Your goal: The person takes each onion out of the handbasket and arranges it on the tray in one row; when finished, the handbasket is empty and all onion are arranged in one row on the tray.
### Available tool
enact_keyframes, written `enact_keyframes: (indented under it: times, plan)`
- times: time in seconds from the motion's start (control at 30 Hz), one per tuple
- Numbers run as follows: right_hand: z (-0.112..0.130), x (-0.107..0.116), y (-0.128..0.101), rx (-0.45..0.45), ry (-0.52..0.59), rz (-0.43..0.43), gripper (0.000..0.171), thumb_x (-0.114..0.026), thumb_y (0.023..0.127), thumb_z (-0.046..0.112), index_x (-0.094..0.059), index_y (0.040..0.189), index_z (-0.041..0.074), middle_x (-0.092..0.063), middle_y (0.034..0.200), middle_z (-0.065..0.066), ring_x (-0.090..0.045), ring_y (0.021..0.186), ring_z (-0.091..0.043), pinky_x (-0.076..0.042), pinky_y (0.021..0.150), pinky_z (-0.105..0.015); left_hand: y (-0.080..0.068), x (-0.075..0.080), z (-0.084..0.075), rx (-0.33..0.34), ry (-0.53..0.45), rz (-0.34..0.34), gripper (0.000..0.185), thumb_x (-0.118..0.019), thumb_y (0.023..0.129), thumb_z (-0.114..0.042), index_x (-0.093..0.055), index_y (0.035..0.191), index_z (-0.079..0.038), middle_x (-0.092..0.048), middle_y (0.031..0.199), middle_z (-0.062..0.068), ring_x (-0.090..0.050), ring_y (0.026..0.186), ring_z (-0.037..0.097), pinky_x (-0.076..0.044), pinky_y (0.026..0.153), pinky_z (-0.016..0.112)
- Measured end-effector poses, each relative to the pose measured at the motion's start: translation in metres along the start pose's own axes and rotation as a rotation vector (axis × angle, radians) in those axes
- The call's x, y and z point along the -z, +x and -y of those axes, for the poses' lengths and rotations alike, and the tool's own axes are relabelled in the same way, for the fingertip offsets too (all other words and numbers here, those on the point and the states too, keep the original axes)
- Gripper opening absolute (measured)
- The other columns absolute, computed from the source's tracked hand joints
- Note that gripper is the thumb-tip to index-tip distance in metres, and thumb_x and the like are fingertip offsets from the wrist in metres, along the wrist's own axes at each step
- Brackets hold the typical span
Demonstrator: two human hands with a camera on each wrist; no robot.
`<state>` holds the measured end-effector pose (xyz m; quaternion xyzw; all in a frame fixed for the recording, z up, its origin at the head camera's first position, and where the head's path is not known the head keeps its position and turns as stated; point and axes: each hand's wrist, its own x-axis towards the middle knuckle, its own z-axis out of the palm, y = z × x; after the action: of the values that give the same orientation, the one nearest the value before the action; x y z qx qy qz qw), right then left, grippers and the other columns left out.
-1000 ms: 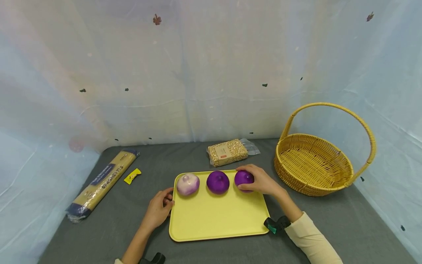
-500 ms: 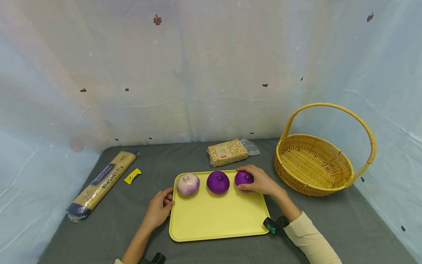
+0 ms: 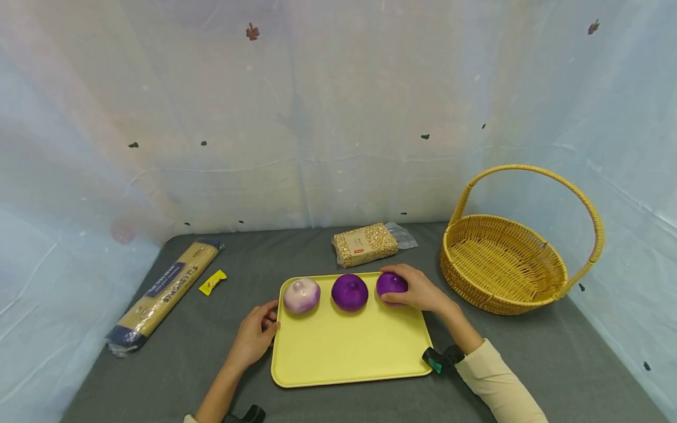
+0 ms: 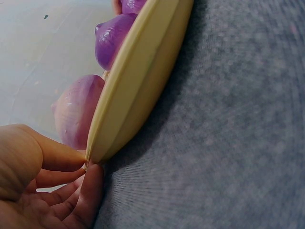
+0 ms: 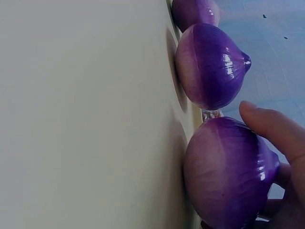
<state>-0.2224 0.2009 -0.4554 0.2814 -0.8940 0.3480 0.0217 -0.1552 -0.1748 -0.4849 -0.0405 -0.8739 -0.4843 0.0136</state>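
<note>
A yellow tray (image 3: 351, 352) lies on the grey table, with three onions in a row along its far side. The left one is a pale purple-white onion (image 3: 302, 295), and a dark purple onion (image 3: 349, 292) sits in the middle. At the far right corner, my right hand (image 3: 418, 289) is curved round another purple onion (image 3: 390, 284). Its thumb (image 5: 267, 121) lies along that onion's near side in the right wrist view, while the other fingers are largely hidden behind it. My left hand (image 3: 255, 335) pinches the tray's left rim between thumb and fingers, clearest in the left wrist view.
A wicker basket (image 3: 449, 261) with a tall handle stands at the right. Behind the tray lies a clear bag of grain (image 3: 370, 244). To the left are a long spaghetti pack (image 3: 166, 294) and a small yellow packet (image 3: 213, 282). A pale curtain hangs behind the table.
My right thumb has shifted slightly up over the near side of the right onion. The left hand, tray and onions look the same.
</note>
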Motion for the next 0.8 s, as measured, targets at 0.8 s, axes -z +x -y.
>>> enact_keyframes:
  times: [0.8]
  plan:
    - [0.004,0.0046,-0.0015,-0.074,0.018,0.047,0.064,-0.075,0.077,0.034,-0.051,0.131,0.009,-0.051,0.122,-0.013,-0.053,0.106,-0.029,-0.048,0.08,-0.041,0.0006,0.0,0.0005,-0.002,0.016,-0.004,0.043,-0.061,0.084,0.005,-0.053,0.126,0.003,-0.051,0.094,0.011,-0.051,0.075,0.016,-0.048,0.049,0.023]
